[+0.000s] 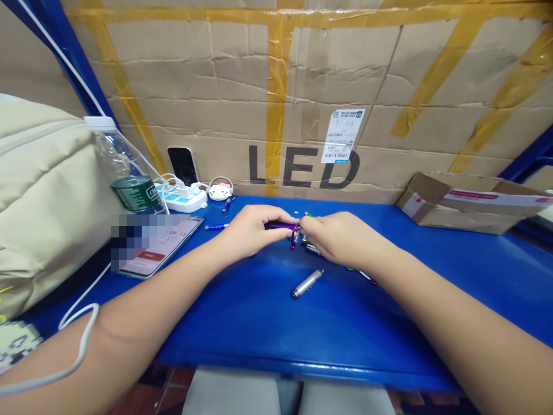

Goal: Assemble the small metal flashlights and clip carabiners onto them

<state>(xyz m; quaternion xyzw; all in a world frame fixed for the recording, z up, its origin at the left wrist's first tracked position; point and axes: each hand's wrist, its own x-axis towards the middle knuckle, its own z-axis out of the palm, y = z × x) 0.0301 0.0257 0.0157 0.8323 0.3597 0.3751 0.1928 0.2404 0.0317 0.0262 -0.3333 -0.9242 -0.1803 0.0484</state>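
Note:
Above the middle of the blue table, my left hand [248, 230] is closed around a slim purple penlight [280, 226]. At the penlight's right end hangs a small purple clip [294, 239]. My right hand [337, 233] pinches at this clip end, its fingertips close to my left ones; the exact grip is hidden. A silver penlight [307, 283] lies nearer to me on the table. Partly covered by my right hand are a green piece [309, 215] and other small metallic items. A blue penlight [216, 227] lies left of my left hand.
To the left are a phone [173, 245], a plastic bottle [129, 173], a beige bag [47, 190] and a power strip [185, 199] with cables. One white cable [84, 346] crosses my left forearm. An open cardboard box [466, 210] stands right; a large carton [207, 86] rises behind.

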